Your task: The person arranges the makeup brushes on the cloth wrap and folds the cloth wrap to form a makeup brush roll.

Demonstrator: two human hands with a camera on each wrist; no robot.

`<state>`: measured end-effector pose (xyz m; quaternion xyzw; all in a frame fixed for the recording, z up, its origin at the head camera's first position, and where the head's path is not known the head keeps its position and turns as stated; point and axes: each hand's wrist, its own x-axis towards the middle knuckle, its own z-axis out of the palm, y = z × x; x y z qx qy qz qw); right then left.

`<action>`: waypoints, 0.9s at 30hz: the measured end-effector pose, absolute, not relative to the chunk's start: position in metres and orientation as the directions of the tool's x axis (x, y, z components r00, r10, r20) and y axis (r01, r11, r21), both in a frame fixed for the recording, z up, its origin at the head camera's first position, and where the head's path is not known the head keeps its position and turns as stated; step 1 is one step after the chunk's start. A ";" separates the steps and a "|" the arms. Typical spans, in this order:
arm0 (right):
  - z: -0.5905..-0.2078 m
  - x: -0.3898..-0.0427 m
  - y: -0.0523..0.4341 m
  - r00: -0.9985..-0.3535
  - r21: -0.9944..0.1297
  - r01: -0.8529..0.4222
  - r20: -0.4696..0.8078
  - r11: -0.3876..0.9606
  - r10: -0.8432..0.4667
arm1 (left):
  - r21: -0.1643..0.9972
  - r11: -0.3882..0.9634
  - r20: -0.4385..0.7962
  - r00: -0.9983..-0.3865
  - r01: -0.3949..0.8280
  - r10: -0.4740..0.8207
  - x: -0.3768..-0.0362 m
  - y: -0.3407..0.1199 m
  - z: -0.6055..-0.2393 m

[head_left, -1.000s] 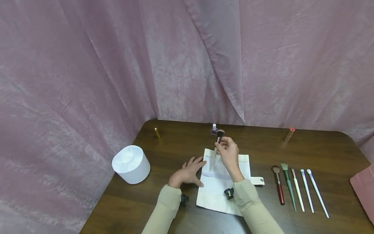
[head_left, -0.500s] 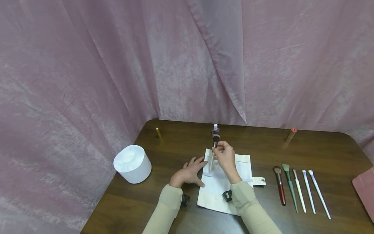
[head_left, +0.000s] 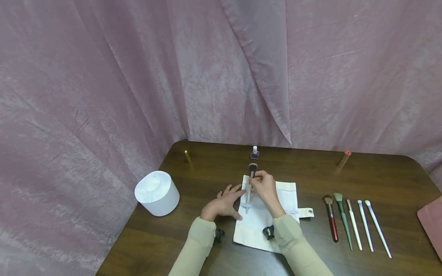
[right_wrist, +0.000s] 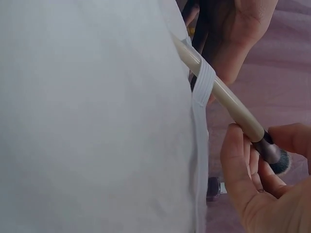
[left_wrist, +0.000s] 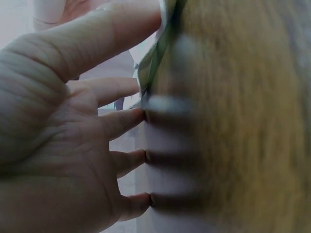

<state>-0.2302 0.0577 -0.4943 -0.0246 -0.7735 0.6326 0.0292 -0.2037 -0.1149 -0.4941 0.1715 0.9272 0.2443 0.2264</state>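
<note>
- The right hand (head_left: 265,191) pinches a cream-handled makeup brush (right_wrist: 238,111) between thumb and fingers, close to its dark ferrule
- That brush slants over the white fabric brush roll (head_left: 257,230), bristles toward the far edge, its handle passing under the pale elastic band (right_wrist: 204,87) and the tip showing beyond it
- The left hand (head_left: 222,205) lies at the roll's left edge, fingers spread wide, thumb touching the fabric
- Right of the roll's snap tab (head_left: 306,212), a red-handled brush (head_left: 331,220), green brush (head_left: 343,220), white-handled brush (head_left: 354,226) and two slim pale brushes (head_left: 378,229) lie in a row on the wooden table (head_left: 203,172)
- A purple nail polish bottle (head_left: 254,154) stands beyond the roll
</note>
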 end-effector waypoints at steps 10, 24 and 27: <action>-0.494 -0.226 0.058 -0.997 -0.967 0.069 -0.058 0.243 0.053 | 0.525 0.824 -0.338 -0.837 0.212 0.431 -0.205 -0.115 -0.495; -0.496 -0.221 0.056 -0.987 -0.934 0.156 -0.156 0.320 0.027 | 0.530 0.822 -0.339 -0.836 0.209 0.432 -0.203 -0.115 -0.494; -0.496 -0.219 0.056 -0.983 -0.926 0.176 -0.183 0.335 0.009 | 0.519 0.828 -0.341 -0.836 0.212 0.429 -0.204 -0.115 -0.494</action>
